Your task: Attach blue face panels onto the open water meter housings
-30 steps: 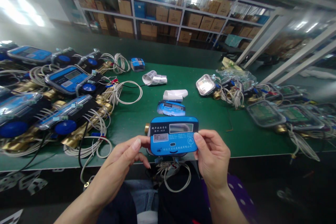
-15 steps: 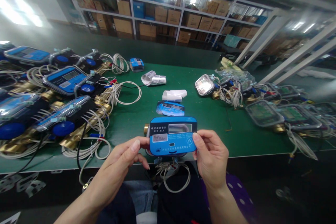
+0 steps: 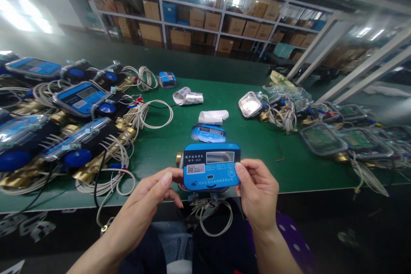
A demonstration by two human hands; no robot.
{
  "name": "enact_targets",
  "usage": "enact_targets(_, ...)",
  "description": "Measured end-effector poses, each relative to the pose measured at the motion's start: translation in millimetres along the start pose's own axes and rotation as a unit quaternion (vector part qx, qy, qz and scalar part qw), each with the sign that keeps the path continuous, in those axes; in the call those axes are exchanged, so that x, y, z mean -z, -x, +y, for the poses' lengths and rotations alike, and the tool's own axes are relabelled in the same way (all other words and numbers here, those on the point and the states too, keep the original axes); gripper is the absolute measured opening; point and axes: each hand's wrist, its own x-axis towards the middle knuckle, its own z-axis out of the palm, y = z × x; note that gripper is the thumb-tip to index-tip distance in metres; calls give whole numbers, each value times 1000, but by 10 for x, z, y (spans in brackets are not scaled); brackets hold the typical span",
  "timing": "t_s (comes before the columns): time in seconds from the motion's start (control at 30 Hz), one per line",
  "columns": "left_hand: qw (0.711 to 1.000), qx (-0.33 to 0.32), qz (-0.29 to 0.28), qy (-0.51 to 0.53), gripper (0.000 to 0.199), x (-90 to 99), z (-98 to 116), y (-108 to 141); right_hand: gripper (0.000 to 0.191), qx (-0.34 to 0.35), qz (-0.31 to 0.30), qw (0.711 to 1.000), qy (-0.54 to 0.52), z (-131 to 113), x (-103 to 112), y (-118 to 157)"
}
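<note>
A blue and black faceplate (image 3: 212, 171) with a display window and white print is above a meter whose brass fitting (image 3: 179, 158) shows at its left. My right hand (image 3: 258, 190) pinches the plate's right edge between thumb and fingers. At the plate's left edge is my left hand (image 3: 154, 192), its fingers apart and an index fingertip touching the edge. Coiled grey cable (image 3: 216, 218) hangs below the meter at the table's front edge. Just behind lie more blue faceplates (image 3: 208, 132) and a curled white strip (image 3: 213, 117).
Meters with blue faces (image 3: 80, 99) and cables crowd the left of the green table (image 3: 221, 94). At the right are meters with clear covers (image 3: 324, 138). A rolled strip (image 3: 188, 96) and a stack of faceplates (image 3: 167, 79) lie farther back.
</note>
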Motion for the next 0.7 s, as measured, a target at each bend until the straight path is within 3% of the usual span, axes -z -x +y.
enact_targets(0.7,998,14,21,-53,33,-25,12,-31,16,-4,8,1000,17,-34,-22,6)
